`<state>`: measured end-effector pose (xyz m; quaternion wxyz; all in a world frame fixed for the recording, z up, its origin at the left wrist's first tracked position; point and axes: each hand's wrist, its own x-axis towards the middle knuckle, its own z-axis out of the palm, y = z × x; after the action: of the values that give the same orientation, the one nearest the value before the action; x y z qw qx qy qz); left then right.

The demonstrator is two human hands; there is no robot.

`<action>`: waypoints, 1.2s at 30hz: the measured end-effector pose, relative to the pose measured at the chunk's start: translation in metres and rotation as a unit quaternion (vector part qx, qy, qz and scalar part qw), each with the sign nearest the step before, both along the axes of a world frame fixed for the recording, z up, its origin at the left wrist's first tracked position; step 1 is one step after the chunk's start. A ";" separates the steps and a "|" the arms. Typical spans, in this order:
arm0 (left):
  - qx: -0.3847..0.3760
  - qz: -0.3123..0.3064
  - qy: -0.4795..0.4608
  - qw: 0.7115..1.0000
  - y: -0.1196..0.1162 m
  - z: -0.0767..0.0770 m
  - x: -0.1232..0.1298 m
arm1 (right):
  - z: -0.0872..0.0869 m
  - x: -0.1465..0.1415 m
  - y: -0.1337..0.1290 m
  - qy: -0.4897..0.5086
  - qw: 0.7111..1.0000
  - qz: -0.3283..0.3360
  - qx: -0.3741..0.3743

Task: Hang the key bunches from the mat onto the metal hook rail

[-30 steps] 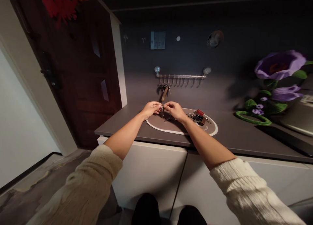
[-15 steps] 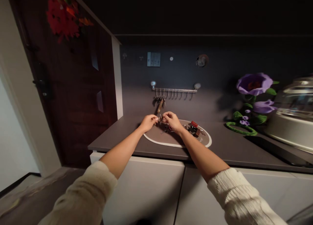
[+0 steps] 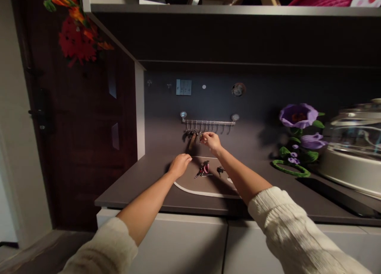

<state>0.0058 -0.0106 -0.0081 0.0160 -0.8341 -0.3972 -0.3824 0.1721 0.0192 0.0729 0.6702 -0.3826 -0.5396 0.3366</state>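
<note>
The keys (image 3: pixel 200 137) at my fingertips are small and blurred, but they look like metal on a ring, so I expect them to be light, hard and in no danger of breaking. Smooth metal could slip a little, and the pieces should swing loosely. I judge the ring itself the best place to pinch, leaving the blades free below.

My right hand (image 3: pixel 203 138) is nearly closed, thumb and fingertips pinched on the keys, which sit at its nine o'clock just under the rack (image 3: pixel 208 122). The hung keys (image 3: pixel 193 139) are a bit farther out at nine o'clock, close enough to tangle with mine.

At about eight o'clock from that hand, my left hand (image 3: pixel 180 165) is palm down over the end of the mat (image 3: pixel 190 183), fingers loosely curled. I see nothing in it, though I cannot tell what its underside hides or whether it touches the mat. On the mat, the pink ring (image 3: pixel 206 167) with its bunch lies at six o'clock from my right hand, and a black key (image 3: pixel 220 170) at about five.
</note>
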 end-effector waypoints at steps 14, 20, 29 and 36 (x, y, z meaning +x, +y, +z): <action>0.014 0.018 0.034 0.999 0.002 -0.002 0.004 | 0.033 -0.006 0.033 0.119 0.989 -0.075 -0.056; 0.016 0.021 0.038 0.999 0.001 -0.001 0.003 | 0.031 -0.005 0.038 0.141 0.982 -0.092 -0.082; 0.018 0.024 0.037 0.999 0.004 -0.003 0.003 | 0.019 -0.004 0.040 0.127 0.983 -0.093 -0.098; 0.023 0.021 0.034 0.999 0.003 -0.002 0.002 | 0.013 -0.003 0.049 0.111 0.985 -0.090 -0.097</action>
<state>0.0078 -0.0073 -0.0104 0.0570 -0.8377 -0.4045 -0.3625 0.1686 0.0678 0.0861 0.7133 -0.4533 -0.3898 0.3657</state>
